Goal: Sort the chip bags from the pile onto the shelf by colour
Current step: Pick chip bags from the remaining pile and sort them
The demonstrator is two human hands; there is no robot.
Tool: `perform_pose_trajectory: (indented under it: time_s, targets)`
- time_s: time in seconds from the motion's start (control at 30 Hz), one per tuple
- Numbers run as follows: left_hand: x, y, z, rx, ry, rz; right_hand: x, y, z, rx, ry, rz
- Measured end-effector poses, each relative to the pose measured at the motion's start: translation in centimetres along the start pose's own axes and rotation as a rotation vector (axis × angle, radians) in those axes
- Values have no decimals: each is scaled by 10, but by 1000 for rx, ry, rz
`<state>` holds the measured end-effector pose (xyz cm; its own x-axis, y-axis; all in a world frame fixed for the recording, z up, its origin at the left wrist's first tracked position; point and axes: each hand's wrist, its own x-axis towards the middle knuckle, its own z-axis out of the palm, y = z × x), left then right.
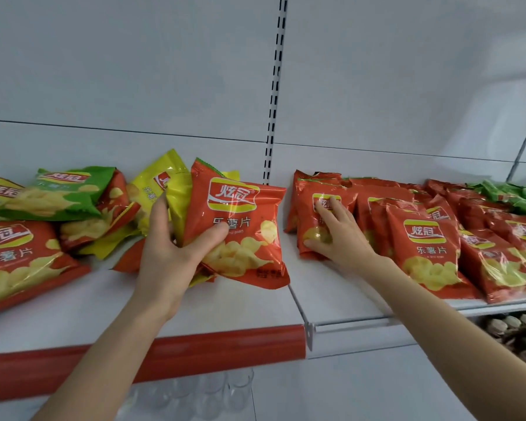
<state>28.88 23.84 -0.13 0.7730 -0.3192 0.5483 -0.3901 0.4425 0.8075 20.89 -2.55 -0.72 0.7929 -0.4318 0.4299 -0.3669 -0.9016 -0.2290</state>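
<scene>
— Forearms are seen nearest, reaching over the red front edge (195, 344) of the shelf. What is held?

— A red bag (240, 226) is gripped by the left hand (170, 247), with the thumb laid across its front and the fingers curled behind. It is raised just above the right end of the left bay. The right hand (337, 235) is laid flat, fingers spread, on the end bag (307, 208) of the red row (422, 238), at the left end of the right bay.

— What could go wrong from here?

— A yellow bag (176, 202) is pressed against the back of the held one, and it cannot be told whether it is caught in the same grip. If it is, it could be carried into the red row and the colours mixed. The foil looks slick, so a slip from under the thumb is judged possible. The row leans forward, so bags near the front edge could slide off if the steadying hand were lifted.

— And what is kept where?

— On the lower shelf, clear glasses (213, 393) and capped bottles (516, 326) are partly seen. In the left bay a mixed pile (58, 214) of red, green and yellow bags is heaped toward the back. The right bay is filled by the red row, with green bags (513, 196) at its far right end.
</scene>
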Motion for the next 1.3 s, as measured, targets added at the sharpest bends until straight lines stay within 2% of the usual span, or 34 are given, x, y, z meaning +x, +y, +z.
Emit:
perform_pose_trajectory:
  time_s: [0.1, 0.2, 0.27, 0.3, 0.37, 0.5, 0.63, 0.8, 0.97, 1.1, 1.3]
  targets:
    - [-1, 1, 1, -2, 6, 2, -6, -8, -12, 138, 140, 11]
    - [-2, 0, 5, 3, 10, 14, -20, -35, -31, 488, 373, 52]
    - [-2, 0, 10, 3, 13, 22, -32, -66, -44, 777, 268, 30]
    - [-2, 1, 13, -7, 16, 22, -38, -81, -47, 841, 181, 6]
    - [-3, 3, 20, -45, 13, 12, -46, -99, -46, 823, 107, -29]
    - [-4, 9, 29, -184, 3, -54, -54, -103, -45, 900, 127, -35]
    - [-4, 4, 37, -212, 0, -75, -61, -94, -51, 921, 99, -49]
    - [-7, 0, 52, -209, -28, -29, -61, -82, -55, 925, 164, -25]
    - [0, -8, 50, -162, 78, -7, -55, -64, -52, 888, 251, -26]
    - [9, -17, 31, -60, 155, 40, -47, -28, -63, 636, 291, 16]
    - [9, -24, 22, 27, 219, 20, -38, 12, -37, 310, 152, 191]
